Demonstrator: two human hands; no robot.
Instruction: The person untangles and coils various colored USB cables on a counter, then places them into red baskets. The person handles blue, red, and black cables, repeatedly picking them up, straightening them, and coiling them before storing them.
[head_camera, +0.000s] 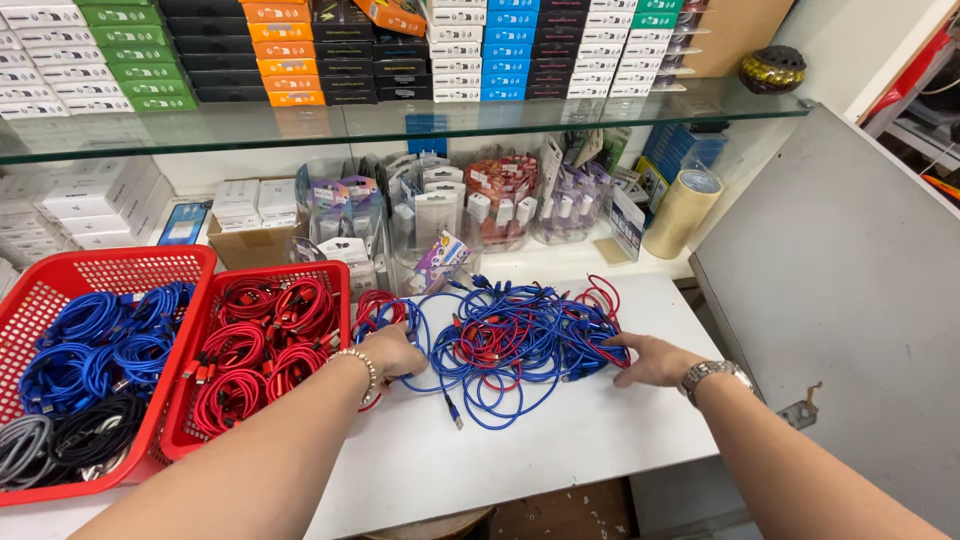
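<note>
Blue and red cables (520, 340) look braided, matt; red baskets (60, 290) are glossy perforated plastic; the table (560, 440) is smooth matt white; the shelf (400, 122) is clear glass; a shiny metal wristwatch (712, 372).

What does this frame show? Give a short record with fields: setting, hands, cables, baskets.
setting: white table under a glass shelf of stacked boxes
left hand: resting on the cable pile's left edge
right hand: fingers touching its right edge
cables: tangled blue and red cables, loose on the table
baskets: two red baskets with coiled cables
</note>
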